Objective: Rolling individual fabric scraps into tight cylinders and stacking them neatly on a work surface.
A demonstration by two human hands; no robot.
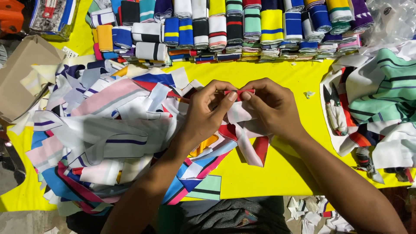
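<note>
Both hands met at the middle of the yellow worktop [277, 173], forearms reaching in from the near edge. Left hand [208, 113] and right hand [271, 106] each pinched with thumb and forefinger the red top edge of a red-and-white fabric strip [241, 113], its tail hanging toward the near side. A loose heap of fabric strips [108, 138] lay to the left. Folded striped bundles [225, 30] lined the far edge. A cardboard box [21, 78] sat far left holding pale scraps. Thread snips [333, 97] rested on cloth at right.
</note>
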